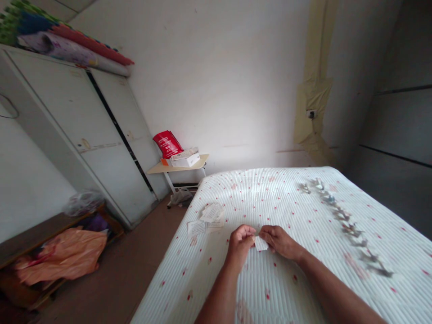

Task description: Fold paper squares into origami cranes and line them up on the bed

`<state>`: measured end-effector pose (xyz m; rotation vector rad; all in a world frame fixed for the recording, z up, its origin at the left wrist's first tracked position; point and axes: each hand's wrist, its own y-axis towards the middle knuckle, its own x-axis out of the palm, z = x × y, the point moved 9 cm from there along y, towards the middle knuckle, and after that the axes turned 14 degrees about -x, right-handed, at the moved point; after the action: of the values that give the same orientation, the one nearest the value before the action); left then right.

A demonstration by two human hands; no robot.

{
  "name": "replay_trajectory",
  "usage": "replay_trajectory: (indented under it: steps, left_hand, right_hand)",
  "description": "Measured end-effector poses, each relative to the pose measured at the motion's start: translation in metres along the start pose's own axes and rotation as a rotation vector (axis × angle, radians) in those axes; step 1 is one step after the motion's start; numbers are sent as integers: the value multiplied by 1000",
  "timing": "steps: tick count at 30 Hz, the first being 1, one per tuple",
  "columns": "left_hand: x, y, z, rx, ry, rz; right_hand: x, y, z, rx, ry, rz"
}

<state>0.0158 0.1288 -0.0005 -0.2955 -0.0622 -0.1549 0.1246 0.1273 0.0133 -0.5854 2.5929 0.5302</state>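
Between my two hands is a small folded piece of printed paper [261, 244], just above the bed. My left hand [241, 240] pinches its left edge. With closed fingers, my right hand [276, 240] grips its upper right side. To the left of my hands lie several loose sheets of printed paper [212, 212], overlapping on the bedspread. Over on the right side of the bed stands a slanting row of small folded paper figures [342, 213], blurred at the near end.
A white ribbed bedspread [236, 279] with red dots covers the bed. Beyond its far left corner, a small table [158, 169] bears a red bag [168, 144] and a white box [185, 159]. A cabinet [77, 117] and an orange plastic bag [67, 254] are at left.
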Motion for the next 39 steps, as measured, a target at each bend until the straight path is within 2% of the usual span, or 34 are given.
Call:
replay_trajectory:
  steps: [6,13,16,20,25,32,39]
  left_hand:
    - [-4,7,-5,68,160,76]
    - [-2,3,1,211,604,241]
    - [0,-1,6,258,795,295]
    - [1,-4,9,278,943,335]
    - [3,-7,10,314,954,289]
    - [2,-9,7,352,932,90]
    - [3,-11,11,350,995,107]
  right_hand:
    - [-5,4,5,-32,-250,5]
    - [-8,4,9,78,-492,3]
    - [-9,5,12,114,-542,22]
    - [-13,5,12,62,-479,84]
    - [-19,-1,18,98,-261,118]
    - [-20,-4,18,110,-112,123]
    - [-21,-6,15,81,-151,124]
